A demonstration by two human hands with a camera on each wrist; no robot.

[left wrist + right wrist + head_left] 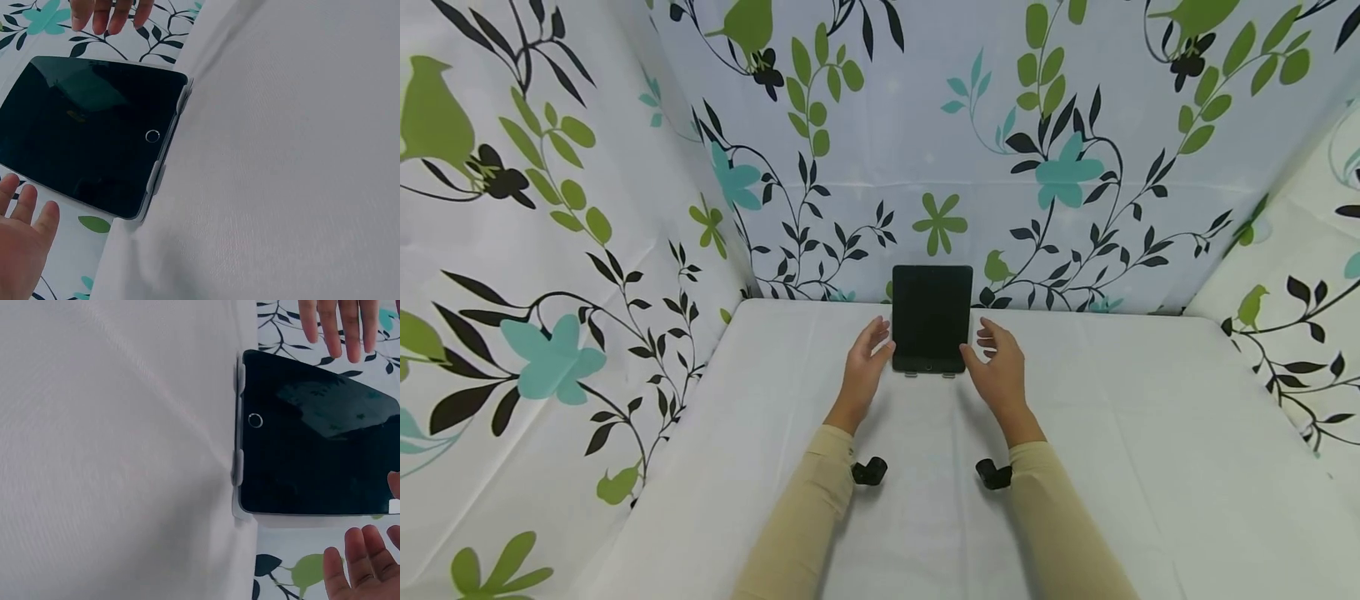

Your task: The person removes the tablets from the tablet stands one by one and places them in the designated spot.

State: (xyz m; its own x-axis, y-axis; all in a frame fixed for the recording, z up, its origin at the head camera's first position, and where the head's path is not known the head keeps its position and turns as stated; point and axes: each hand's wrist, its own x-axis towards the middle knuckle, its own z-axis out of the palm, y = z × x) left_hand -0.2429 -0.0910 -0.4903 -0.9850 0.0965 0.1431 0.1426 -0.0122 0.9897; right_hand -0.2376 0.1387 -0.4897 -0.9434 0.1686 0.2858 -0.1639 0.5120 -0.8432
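A black tablet [932, 318] with a dark, glossy screen stands propped upright at the table's back edge. Its round home button [152, 135] is at the bottom, and two small pale lips of a stand [238, 467] hold its lower edge. My left hand [862, 371] is beside the tablet's left edge, fingers relaxed, thumb right at the lower corner. On the other side, my right hand [1004, 375] has its fingers spread loosely, with the thumb overlapping the lower right edge in the head view. Neither hand grips anything.
A white cloth covers the table [925, 517]. Behind it hangs a curtain [850, 167] printed with leaves, birds and flowers, which also runs along both sides. Black wrist devices [870, 471] show at both sleeves.
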